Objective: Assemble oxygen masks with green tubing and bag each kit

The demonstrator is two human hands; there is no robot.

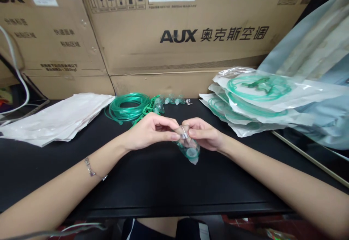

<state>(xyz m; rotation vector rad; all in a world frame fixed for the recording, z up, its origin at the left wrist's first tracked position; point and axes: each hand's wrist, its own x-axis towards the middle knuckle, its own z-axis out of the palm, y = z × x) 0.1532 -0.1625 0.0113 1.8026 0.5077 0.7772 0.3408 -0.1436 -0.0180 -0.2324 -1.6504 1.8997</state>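
Observation:
Between my two hands, above the black table, is a clear green-tinted oxygen mask with a small metal nose strip near its upper end. My left hand pinches it at the strip from the left, thumb in front. From the other side my right hand grips its edge with thumb and fingers. Just behind the left hand lie a coil of green tubing, tangled green straps and several more clear masks in a row. Some fingertips are hidden behind the mask.
White flat bags are stacked at the left. Bagged green tubing sets form a pile at the right, beside light blue plastic. Large cardboard boxes stand along the back of the black table. Small metal strips lie near the boxes.

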